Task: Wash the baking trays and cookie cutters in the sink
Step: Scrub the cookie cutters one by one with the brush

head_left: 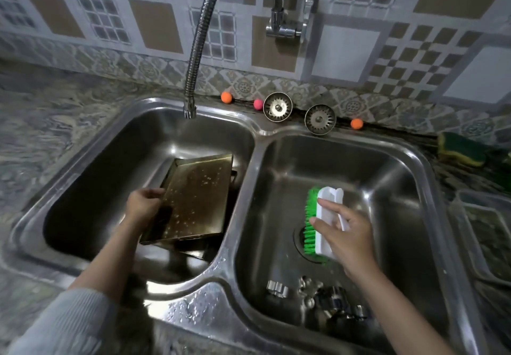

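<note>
In the left basin of the steel double sink [243,166], my left hand [143,205] grips the left edge of a wet golden baking tray [199,197] and holds it tilted. A darker second tray [193,252] lies underneath it. Over the right basin, my right hand [345,233] holds a white scrub brush with green bristles [318,222], bristles facing left, above the drain. Several metal cookie cutters [312,293] lie on the right basin's floor near its front wall.
A flexible steel faucet hose [193,72] hangs over the left basin's back. Two sink strainers [278,106] and small orange and pink balls [226,97] sit on the back ledge. A green-yellow sponge [461,148] lies on the counter at right.
</note>
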Demonstrator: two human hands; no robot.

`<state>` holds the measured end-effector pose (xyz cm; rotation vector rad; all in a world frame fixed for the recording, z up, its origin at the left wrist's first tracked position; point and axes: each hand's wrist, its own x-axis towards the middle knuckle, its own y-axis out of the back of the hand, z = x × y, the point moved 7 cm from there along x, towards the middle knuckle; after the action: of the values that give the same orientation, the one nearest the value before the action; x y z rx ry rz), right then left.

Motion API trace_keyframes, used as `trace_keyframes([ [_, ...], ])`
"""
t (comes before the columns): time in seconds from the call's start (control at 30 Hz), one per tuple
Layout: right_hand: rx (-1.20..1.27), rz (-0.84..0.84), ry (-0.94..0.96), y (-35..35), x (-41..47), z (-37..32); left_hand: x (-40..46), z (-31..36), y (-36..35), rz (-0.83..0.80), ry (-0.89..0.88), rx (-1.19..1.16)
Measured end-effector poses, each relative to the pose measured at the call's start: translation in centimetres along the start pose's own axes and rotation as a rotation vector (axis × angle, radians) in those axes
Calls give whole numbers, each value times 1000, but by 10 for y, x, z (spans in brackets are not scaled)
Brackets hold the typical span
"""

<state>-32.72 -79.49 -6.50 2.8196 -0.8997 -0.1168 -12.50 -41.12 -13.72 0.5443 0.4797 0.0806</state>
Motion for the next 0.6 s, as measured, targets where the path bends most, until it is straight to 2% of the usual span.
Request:
trace_keyframes([
  [0.13,7,23,-36,9,-4,10,13,-13,-10,-51,15,121],
  [0.27,-14,39,-47,25,-11,14,19,0,-24,-85,-97,381],
  [0.37,-42,11,-39,37,-16,15,-2,36,-41,-37,-270,437],
  [0.47,-53,-40,-27,44,-23,16,-65,86,-70,-32,-549,262],
  [0.53,-46,-64,-4,47,-27,14,-113,104,-104,-221,-669,222],
  [0.6,-35,-74,7,50,-31,14,-153,104,-152,-513,-702,369],
])
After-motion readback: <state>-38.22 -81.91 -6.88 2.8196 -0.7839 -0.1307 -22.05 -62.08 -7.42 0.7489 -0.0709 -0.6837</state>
